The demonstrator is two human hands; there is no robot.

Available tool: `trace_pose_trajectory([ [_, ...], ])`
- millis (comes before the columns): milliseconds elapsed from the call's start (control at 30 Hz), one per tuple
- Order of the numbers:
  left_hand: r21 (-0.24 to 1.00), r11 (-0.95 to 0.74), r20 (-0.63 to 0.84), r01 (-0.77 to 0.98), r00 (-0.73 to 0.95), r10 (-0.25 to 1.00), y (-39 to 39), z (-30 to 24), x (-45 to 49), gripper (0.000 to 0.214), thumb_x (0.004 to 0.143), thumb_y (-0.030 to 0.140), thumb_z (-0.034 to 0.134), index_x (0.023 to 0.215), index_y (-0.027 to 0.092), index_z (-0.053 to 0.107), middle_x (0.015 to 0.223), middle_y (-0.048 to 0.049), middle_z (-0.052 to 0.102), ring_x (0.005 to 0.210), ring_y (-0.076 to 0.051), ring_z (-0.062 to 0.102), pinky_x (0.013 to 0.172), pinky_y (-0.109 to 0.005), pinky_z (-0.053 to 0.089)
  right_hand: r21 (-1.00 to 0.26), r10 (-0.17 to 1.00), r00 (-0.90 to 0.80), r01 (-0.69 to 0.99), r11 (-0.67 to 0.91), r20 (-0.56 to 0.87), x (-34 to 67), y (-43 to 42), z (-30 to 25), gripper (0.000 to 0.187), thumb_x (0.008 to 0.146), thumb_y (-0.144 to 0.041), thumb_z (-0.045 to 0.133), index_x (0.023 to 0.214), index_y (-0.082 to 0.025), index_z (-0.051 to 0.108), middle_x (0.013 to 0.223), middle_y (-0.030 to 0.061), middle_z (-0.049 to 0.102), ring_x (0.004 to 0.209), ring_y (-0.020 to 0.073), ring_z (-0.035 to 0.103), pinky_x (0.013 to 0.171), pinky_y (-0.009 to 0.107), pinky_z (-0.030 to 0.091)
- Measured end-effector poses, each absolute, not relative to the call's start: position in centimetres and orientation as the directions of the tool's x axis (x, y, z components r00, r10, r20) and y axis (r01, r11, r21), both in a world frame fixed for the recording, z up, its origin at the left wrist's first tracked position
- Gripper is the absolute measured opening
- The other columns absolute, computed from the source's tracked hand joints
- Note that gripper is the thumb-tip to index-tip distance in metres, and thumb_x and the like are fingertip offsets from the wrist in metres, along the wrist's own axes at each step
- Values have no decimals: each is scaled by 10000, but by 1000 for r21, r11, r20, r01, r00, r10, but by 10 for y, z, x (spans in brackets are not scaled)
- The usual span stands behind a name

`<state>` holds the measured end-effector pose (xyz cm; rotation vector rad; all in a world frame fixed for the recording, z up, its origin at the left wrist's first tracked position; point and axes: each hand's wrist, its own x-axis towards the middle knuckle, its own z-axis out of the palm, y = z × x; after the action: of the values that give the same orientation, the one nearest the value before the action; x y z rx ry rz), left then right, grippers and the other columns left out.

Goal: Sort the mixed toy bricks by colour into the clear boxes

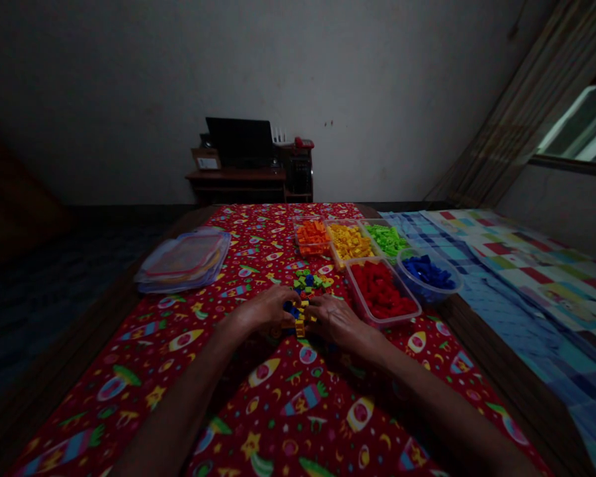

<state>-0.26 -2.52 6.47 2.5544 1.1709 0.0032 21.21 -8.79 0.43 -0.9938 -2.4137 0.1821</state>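
At the middle of the table my left hand [272, 307] and my right hand [330, 316] close in from both sides on a small cluster of yellow and blue toy bricks [300, 326]. The fingers of both hands are curled against the bricks, and the fingertips are partly hidden. Just beyond the hands lies a group of green and blue bricks [308, 279] on the cloth. Nearest to my right hand stands a clear box of red bricks [380, 289].
Behind the red bricks are containers of orange bricks [312, 233], yellow bricks [350, 240] and green bricks [387, 237]. A round tub of blue bricks [428, 271] stands at the right edge. Stacked lids [186, 262] lie left on the red patterned tablecloth [258, 404]. A bed [516, 298] adjoins the right side.
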Motion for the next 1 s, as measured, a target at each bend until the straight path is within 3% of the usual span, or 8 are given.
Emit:
trace_pose_trajectory([
  [100, 332, -594, -150, 732, 663, 733, -21, 62, -3, 340, 726, 186, 639, 1065, 184, 664, 1089, -70, 681, 1025, -218, 611, 897, -287, 457, -422, 714, -579, 577, 700, 394, 211, -86, 15, 143, 903, -191, 476, 1014, -158, 560, 987, 87, 585, 929, 178, 530, 821, 299, 436],
  [200, 350, -585, -130, 732, 656, 743, -17, 61, -8, 313, 729, 199, 620, 1037, 187, 672, 1062, -56, 690, 991, -209, 626, 866, -267, 467, -473, 761, -519, 596, 649, 390, 213, -87, 28, 119, 878, -135, 442, 897, -152, 558, 875, 53, 563, 815, 155, 498, 739, 268, 411],
  [533, 280, -612, -12, 740, 640, 768, -16, 51, -9, 232, 742, 169, 561, 954, 192, 654, 962, -53, 665, 889, -195, 611, 764, -258, 461, -674, 904, -317, 603, 426, 288, 200, -60, 47, 142, 803, -153, 505, 792, -151, 646, 744, 17, 623, 685, 123, 529, 617, 219, 351],
  [733, 298, -620, 26, 726, 644, 765, -16, 49, -6, 108, 791, 221, 551, 826, 186, 647, 848, -44, 650, 764, -181, 595, 631, -248, 414, -879, 977, -117, 428, 210, 176, 186, -44, 44, 149, 737, -243, 542, 704, -146, 651, 653, -5, 612, 622, 123, 530, 558, 212, 358],
  [867, 434, -604, 107, 669, 627, 772, -10, 49, -6, 160, 847, 287, 522, 806, 180, 634, 762, -20, 644, 698, -156, 590, 620, -239, 413, -891, 979, -79, 405, 204, 188, 189, -45, 40, 149, 724, -262, 543, 709, -154, 644, 667, -2, 619, 638, 130, 538, 574, 218, 375],
  [1000, 432, -673, 217, 600, 656, 723, -13, 39, 2, 187, 861, 228, 497, 984, 185, 632, 935, -47, 637, 864, -174, 591, 761, -269, 445, -830, 956, -50, 484, 277, 290, 199, -45, 45, 151, 757, -258, 523, 721, -160, 632, 687, -1, 619, 676, 138, 543, 626, 233, 386],
])
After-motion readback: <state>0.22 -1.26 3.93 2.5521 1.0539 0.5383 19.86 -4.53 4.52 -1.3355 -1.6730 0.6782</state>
